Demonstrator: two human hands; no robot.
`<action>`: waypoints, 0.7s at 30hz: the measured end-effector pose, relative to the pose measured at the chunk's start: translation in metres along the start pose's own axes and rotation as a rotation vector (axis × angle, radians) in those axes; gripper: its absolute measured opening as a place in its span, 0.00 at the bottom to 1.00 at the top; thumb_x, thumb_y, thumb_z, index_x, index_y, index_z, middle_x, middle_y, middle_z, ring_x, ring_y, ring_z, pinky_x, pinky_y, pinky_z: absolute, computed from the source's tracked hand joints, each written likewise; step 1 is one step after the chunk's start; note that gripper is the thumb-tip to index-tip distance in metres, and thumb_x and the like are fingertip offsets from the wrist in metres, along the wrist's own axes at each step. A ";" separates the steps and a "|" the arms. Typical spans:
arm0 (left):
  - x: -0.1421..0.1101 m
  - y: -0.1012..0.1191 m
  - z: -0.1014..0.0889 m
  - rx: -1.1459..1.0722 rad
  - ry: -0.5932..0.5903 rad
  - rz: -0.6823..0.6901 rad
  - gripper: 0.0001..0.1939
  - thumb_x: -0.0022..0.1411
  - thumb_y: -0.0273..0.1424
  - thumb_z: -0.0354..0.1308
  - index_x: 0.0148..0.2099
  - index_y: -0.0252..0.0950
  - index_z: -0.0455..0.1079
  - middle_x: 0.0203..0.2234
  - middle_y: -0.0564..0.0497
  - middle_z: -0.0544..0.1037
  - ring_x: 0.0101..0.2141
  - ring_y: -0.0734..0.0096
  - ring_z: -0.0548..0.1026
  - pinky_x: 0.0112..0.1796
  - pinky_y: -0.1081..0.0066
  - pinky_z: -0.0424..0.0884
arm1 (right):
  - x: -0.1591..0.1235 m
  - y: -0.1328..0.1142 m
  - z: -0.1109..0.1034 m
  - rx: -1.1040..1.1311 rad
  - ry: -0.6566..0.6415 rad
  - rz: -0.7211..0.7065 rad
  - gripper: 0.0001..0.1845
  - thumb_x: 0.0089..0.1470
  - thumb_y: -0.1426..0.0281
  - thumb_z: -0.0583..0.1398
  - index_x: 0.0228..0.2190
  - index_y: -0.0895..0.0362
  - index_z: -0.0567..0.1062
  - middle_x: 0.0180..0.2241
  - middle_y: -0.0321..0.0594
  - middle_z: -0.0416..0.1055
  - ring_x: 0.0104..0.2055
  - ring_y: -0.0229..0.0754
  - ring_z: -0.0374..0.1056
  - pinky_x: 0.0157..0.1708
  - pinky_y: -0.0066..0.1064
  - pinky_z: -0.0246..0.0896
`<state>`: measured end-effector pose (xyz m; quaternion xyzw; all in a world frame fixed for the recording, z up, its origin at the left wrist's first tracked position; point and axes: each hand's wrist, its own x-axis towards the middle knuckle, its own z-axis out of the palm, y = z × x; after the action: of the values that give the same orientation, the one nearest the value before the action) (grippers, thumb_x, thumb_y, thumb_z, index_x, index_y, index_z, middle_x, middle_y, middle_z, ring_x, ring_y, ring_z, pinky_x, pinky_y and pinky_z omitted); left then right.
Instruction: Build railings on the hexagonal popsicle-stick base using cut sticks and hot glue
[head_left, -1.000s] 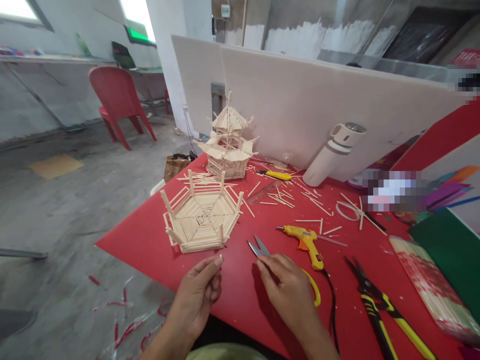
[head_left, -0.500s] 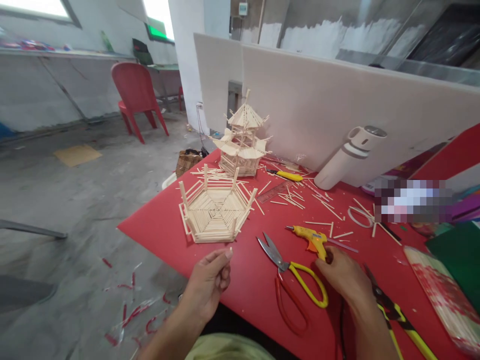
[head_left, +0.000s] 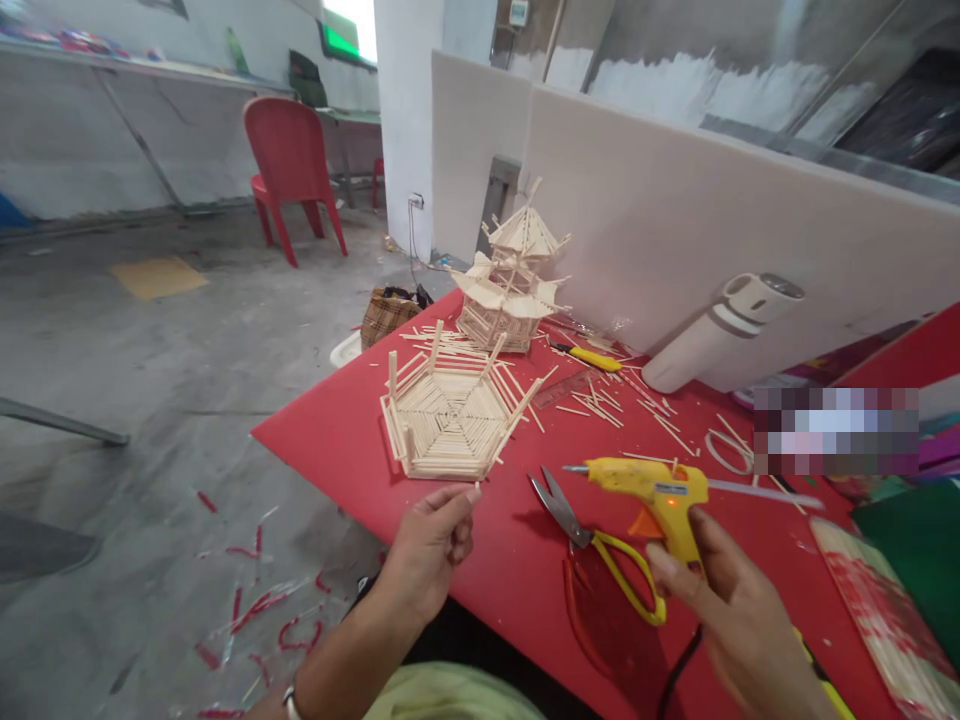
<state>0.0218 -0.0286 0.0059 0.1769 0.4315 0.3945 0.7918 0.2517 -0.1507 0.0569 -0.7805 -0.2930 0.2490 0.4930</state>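
Note:
My left hand (head_left: 439,535) pinches a small wooden stick piece (head_left: 477,487), of which only the tip shows above the fingers. Just beyond it lies a hexagonal stick base (head_left: 450,420) with short upright posts at its corners. My right hand (head_left: 720,590) grips a yellow hot glue gun (head_left: 649,485) by its handle, raised over the table. Its nozzle points left, an orange light glows on its side and a clear glue stick pokes out of the back. Between my hands rest scissors (head_left: 577,535) with one yellow and one red handle, blades spread.
A stick pagoda (head_left: 517,280) stands behind the base on the red table (head_left: 337,440). Loose sticks, a yellow utility knife (head_left: 592,358) and a ruler (head_left: 566,388) lie farther back. A white bottle (head_left: 720,330) leans against the board. Packaged sticks (head_left: 885,610) are at right.
My right hand let go of the scissors, moved right and picked up the glue gun from the table. My left hand still pinches the stick piece. The view has swung right.

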 end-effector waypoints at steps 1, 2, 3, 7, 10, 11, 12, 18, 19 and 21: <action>0.001 0.000 0.000 0.009 0.015 0.020 0.16 0.40 0.34 0.74 0.26 0.33 0.71 0.11 0.61 0.62 0.14 0.85 0.55 0.16 0.79 0.47 | -0.006 -0.006 0.008 -0.008 0.004 -0.015 0.39 0.38 0.48 0.68 0.47 0.58 0.72 0.39 0.45 0.77 0.36 0.47 0.74 0.34 0.31 0.70; 0.002 0.000 0.000 0.020 0.031 0.042 0.17 0.38 0.34 0.74 0.27 0.32 0.72 0.11 0.61 0.62 0.14 0.85 0.55 0.16 0.79 0.47 | -0.010 -0.012 0.017 -0.052 0.011 -0.039 0.38 0.38 0.46 0.67 0.46 0.58 0.73 0.38 0.44 0.78 0.34 0.46 0.74 0.32 0.30 0.69; 0.002 0.000 0.000 0.030 0.043 0.065 0.17 0.37 0.34 0.75 0.27 0.32 0.73 0.11 0.60 0.63 0.14 0.85 0.56 0.16 0.79 0.47 | -0.013 -0.017 0.026 -0.142 0.014 -0.073 0.35 0.41 0.46 0.66 0.44 0.57 0.74 0.35 0.42 0.78 0.31 0.44 0.73 0.30 0.29 0.68; 0.002 -0.002 -0.002 0.068 0.077 0.136 0.18 0.37 0.36 0.75 0.28 0.31 0.75 0.12 0.60 0.64 0.13 0.86 0.55 0.16 0.78 0.47 | -0.018 -0.032 0.056 -0.483 0.037 -0.210 0.27 0.39 0.45 0.67 0.29 0.55 0.73 0.17 0.31 0.68 0.18 0.38 0.65 0.19 0.27 0.59; 0.003 -0.001 -0.003 0.081 0.088 0.135 0.19 0.37 0.37 0.75 0.28 0.31 0.75 0.12 0.60 0.64 0.12 0.86 0.54 0.15 0.78 0.46 | -0.017 -0.038 0.069 -0.562 0.109 -0.280 0.24 0.42 0.45 0.66 0.26 0.53 0.71 0.16 0.31 0.68 0.17 0.39 0.65 0.19 0.27 0.58; 0.004 0.000 -0.003 0.080 0.084 0.122 0.19 0.36 0.37 0.75 0.28 0.31 0.75 0.11 0.60 0.64 0.12 0.86 0.53 0.15 0.78 0.46 | -0.017 -0.038 0.072 -0.581 0.136 -0.302 0.23 0.43 0.46 0.65 0.26 0.53 0.71 0.16 0.31 0.68 0.18 0.40 0.66 0.20 0.28 0.58; 0.006 0.001 -0.003 0.076 0.078 0.104 0.19 0.36 0.37 0.75 0.27 0.32 0.75 0.11 0.60 0.63 0.12 0.86 0.53 0.15 0.78 0.46 | -0.016 -0.037 0.075 -0.601 0.163 -0.322 0.22 0.45 0.47 0.64 0.26 0.53 0.71 0.16 0.31 0.69 0.18 0.40 0.66 0.21 0.28 0.58; 0.012 0.009 -0.001 0.072 0.066 -0.014 0.19 0.35 0.37 0.75 0.27 0.32 0.74 0.09 0.60 0.62 0.13 0.85 0.53 0.15 0.79 0.46 | -0.013 -0.011 0.088 -0.758 0.283 -0.516 0.19 0.49 0.51 0.61 0.25 0.54 0.71 0.16 0.33 0.69 0.17 0.40 0.66 0.22 0.29 0.56; 0.012 0.010 0.000 0.072 0.066 -0.020 0.18 0.35 0.36 0.75 0.26 0.32 0.74 0.09 0.60 0.62 0.13 0.85 0.53 0.15 0.79 0.46 | -0.013 -0.006 0.089 -0.803 0.310 -0.563 0.19 0.50 0.52 0.61 0.25 0.55 0.71 0.17 0.34 0.69 0.18 0.41 0.67 0.22 0.30 0.56; 0.013 0.010 0.001 0.071 0.069 -0.021 0.18 0.35 0.36 0.75 0.26 0.32 0.73 0.09 0.60 0.61 0.13 0.85 0.53 0.15 0.79 0.46 | -0.012 0.002 0.092 -0.878 0.357 -0.635 0.18 0.51 0.53 0.60 0.27 0.56 0.73 0.18 0.37 0.71 0.19 0.43 0.68 0.24 0.30 0.57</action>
<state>0.0219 -0.0122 0.0054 0.1867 0.4739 0.3766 0.7738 0.1817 -0.1023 0.0206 -0.8157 -0.5015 -0.1922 0.2148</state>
